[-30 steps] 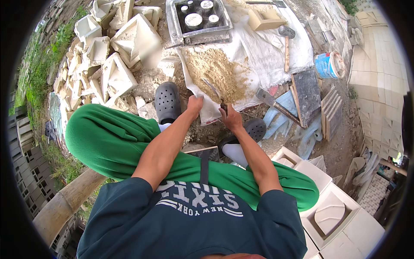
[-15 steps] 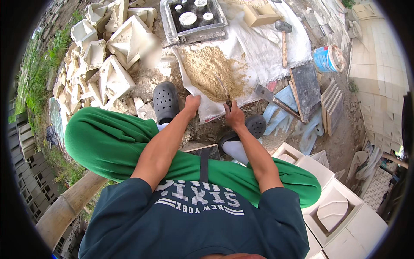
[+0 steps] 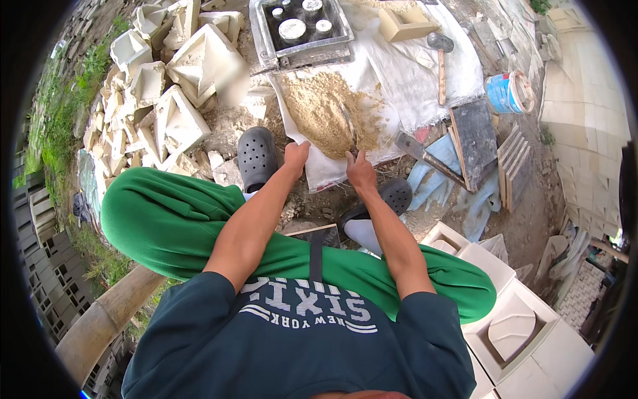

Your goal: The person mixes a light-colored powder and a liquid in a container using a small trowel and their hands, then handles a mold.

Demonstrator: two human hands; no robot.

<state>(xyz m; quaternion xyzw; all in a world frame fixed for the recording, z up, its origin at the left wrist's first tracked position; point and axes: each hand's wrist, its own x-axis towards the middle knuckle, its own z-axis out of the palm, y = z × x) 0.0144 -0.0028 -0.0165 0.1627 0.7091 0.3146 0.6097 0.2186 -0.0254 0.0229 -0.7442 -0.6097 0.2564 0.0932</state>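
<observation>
With closed fingers, my left hand [image 3: 296, 158] grips the near left edge of a white woven sheet [image 3: 412, 80]. A heap of light brown sandy powder [image 3: 316, 106] lies on that sheet, just beyond my hands. My right hand [image 3: 361, 174] is closed round the handle of a hand tool with a thin, curved blade [image 3: 353, 135]. The blade rests in the right side of the powder; its exact kind is hard to make out. Past the heap stands a dark rectangular mould frame [image 3: 304, 58] holding several white-topped round posts.
Broken cream blocks [image 3: 179, 123] pile up at left. To the right are a mallet [image 3: 441, 66], a blue-and-white bucket [image 3: 508, 93], a flat metal bar [image 3: 430, 159] and dark boards [image 3: 475, 136]. A cream box [image 3: 402, 25] sits at the back; cream moulds [image 3: 525, 332] stand near right.
The tool's blade has shifted slightly and turned within the powder, with my right hand tilting along. My left hand keeps its hold on the sheet edge.
</observation>
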